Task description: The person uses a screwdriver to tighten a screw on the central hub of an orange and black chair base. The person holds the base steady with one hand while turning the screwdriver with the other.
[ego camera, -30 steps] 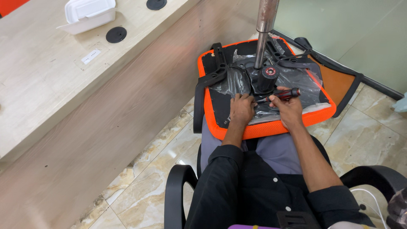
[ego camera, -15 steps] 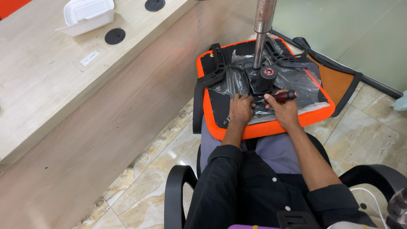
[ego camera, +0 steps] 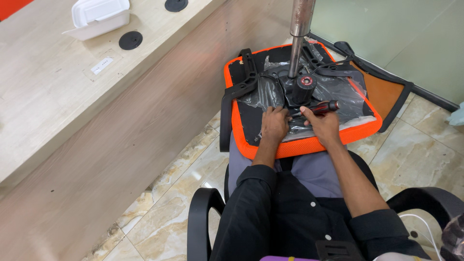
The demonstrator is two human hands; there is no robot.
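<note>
Gripping a screwdriver [ego camera: 321,107], right hand [ego camera: 325,126] fingers curled tight, left hand [ego camera: 274,126] fingers flat on chair seat [ego camera: 309,142]

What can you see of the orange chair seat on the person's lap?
The orange chair seat lies upside down across the person's lap. It has an orange mesh edge and a black underside under clear plastic film. A metal column stands up from its middle. The left hand presses on it; the right hand holds a screwdriver against it.

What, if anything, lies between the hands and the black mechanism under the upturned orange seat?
Clear plastic wrap covers the orange seat's underside. The left hand rests flat on it; the right hand grips a red-and-black screwdriver over it. Nothing else intervenes.
</note>
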